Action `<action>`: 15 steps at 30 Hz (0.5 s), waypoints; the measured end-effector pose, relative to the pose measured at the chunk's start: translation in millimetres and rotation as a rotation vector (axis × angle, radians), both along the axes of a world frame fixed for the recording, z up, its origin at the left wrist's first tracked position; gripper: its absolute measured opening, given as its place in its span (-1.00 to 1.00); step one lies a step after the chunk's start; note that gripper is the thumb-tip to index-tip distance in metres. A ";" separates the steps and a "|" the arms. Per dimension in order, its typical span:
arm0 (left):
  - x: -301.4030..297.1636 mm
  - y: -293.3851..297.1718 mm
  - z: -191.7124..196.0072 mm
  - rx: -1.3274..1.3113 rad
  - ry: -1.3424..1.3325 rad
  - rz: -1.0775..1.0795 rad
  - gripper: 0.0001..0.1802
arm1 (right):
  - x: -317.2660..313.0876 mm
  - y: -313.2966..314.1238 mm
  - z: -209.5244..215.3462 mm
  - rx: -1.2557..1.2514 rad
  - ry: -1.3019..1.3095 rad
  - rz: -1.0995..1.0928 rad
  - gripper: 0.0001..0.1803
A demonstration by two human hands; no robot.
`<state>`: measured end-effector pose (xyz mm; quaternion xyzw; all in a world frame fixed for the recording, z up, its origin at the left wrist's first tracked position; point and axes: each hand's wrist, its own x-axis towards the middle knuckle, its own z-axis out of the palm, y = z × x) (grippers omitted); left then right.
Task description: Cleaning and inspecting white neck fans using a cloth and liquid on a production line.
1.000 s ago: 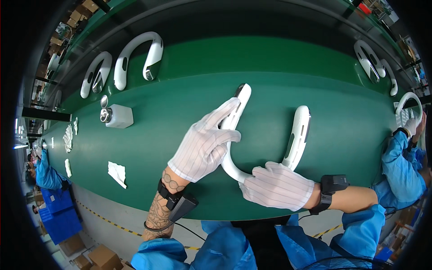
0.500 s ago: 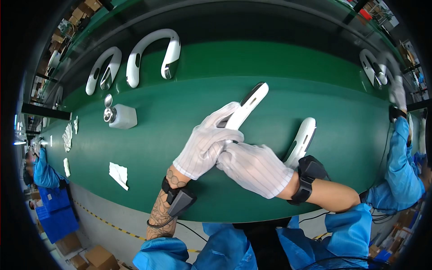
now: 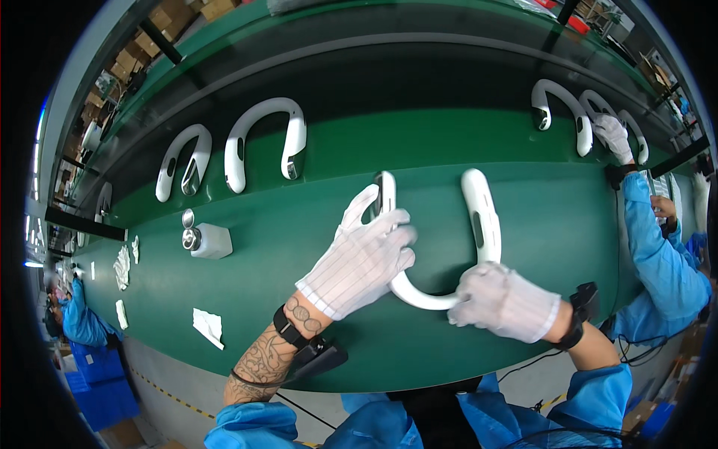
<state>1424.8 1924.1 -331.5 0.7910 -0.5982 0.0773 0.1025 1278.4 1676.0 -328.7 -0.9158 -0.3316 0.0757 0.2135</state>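
A white U-shaped neck fan [image 3: 422, 299] is between my hands, its curve toward me and its two arms pointing away. My left hand [image 3: 359, 258], in a striped white glove, is closed around the left arm, thumb on one side and blurred fingers on the other. My right hand [image 3: 501, 299], gloved likewise, grips the right side of the curve where the right arm begins. The dark oval inset on that right arm faces inward. My gloves hide parts of the left arm and of the curve.
More neck fans [image 3: 265, 138] rest along the belt at the back left, others [image 3: 561, 112] at the back right. A white bottle [image 3: 213, 241] with a metal cap and a crumpled white cloth [image 3: 208, 328] lie left. A co-worker's gloved hand [image 3: 615, 138] touches a fan at far right.
My hands have moved apart from being together over the fan's left arm. The neck fan has turned so its arms point more straight away. The co-worker's hand has shifted, and the view has tilted.
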 end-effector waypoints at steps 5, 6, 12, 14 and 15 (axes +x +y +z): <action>-16.5 -14.8 27.0 -0.365 0.143 -0.030 -0.67 | -2.2 -38.9 34.6 0.447 -0.504 -0.410 -0.74; -26.4 -19.5 30.0 -0.367 0.136 -0.051 -0.67 | 0.1 -46.4 33.3 0.489 -0.493 -0.548 -0.75; -71.5 -46.8 33.5 -0.617 0.349 0.462 -0.63 | 31.2 -26.6 39.8 0.945 -0.435 -0.762 -0.79; -78.2 -50.7 30.3 -0.623 0.293 0.469 -0.62 | 38.3 -28.0 40.7 0.881 -0.477 -0.758 -0.79; -79.2 -51.0 23.7 -0.679 0.304 0.500 -0.62 | 42.4 -30.1 42.6 0.815 -0.513 -0.752 -0.79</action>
